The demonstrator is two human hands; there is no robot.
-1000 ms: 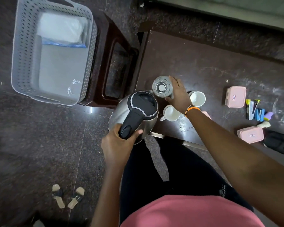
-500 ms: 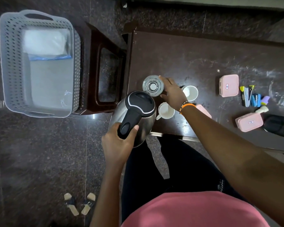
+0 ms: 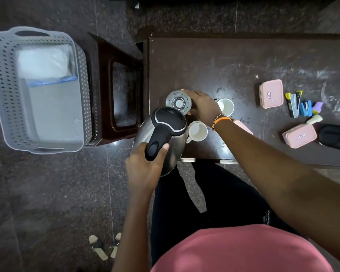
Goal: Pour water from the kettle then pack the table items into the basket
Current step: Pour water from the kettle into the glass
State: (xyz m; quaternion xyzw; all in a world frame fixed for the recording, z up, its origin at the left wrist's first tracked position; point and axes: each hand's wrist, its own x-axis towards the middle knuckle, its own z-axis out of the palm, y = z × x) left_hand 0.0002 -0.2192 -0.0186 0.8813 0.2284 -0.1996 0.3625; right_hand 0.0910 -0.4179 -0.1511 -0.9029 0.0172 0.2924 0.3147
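Note:
My left hand (image 3: pixel 143 169) grips the black handle of a steel kettle (image 3: pixel 163 138), held over the table's front left corner with its lid end just short of a clear glass (image 3: pixel 178 103). My right hand (image 3: pixel 202 107) holds that glass from its right side on the dark table (image 3: pixel 204 61). Two white cups (image 3: pixel 197 132) (image 3: pixel 226 107) stand right beside the glass and kettle. Further right lie two pink boxes (image 3: pixel 271 94) (image 3: pixel 299 135). A grey perforated basket (image 3: pixel 37 89) sits to the left on a dark stool (image 3: pixel 116 99), with a white packet inside.
A stapler and small colourful office items (image 3: pixel 302 107) lie at the table's right, near a black object (image 3: pixel 336 136) at the frame edge. A third pink box (image 3: pixel 242 127) peeks from under my right forearm. Sandals (image 3: pixel 102 246) lie on the floor.
The view has shifted, so everything sits lower and further right in frame. Both hands keep their holds on kettle and glass; the kettle stays just short of the glass.

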